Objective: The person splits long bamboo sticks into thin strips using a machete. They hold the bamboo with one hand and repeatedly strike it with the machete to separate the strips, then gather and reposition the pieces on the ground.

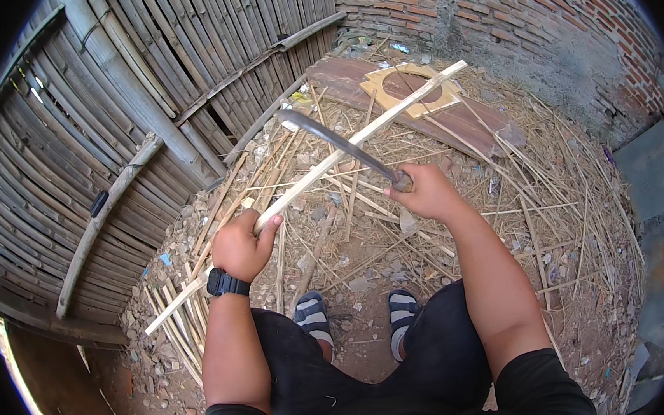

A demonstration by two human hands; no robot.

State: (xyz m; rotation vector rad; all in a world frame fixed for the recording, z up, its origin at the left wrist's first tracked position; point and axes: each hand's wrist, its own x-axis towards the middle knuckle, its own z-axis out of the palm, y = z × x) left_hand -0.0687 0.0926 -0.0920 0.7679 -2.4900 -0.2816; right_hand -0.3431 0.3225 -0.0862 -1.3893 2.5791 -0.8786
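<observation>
A long pale strip of split bamboo or wood (310, 179) slants from lower left to upper right in front of me. My left hand (240, 246) is closed round it below its middle, a black watch (227, 283) on the wrist. In my right hand (427, 191) is the handle of a sickle (334, 139) with a dark curved blade. The blade crosses the strip past its middle, its tip pointing up and left. From this view I cannot tell whether the edge touches the strip.
Loose bamboo strips (178, 329) and shavings litter the dirt ground around my sandalled feet (312, 318). A brown board (490, 129) lies ahead with a yellowish square panel (429, 108) on it. A bamboo wall (40, 168) stands left, a brick wall (559, 26) far right, grey sheets (649, 171) at right.
</observation>
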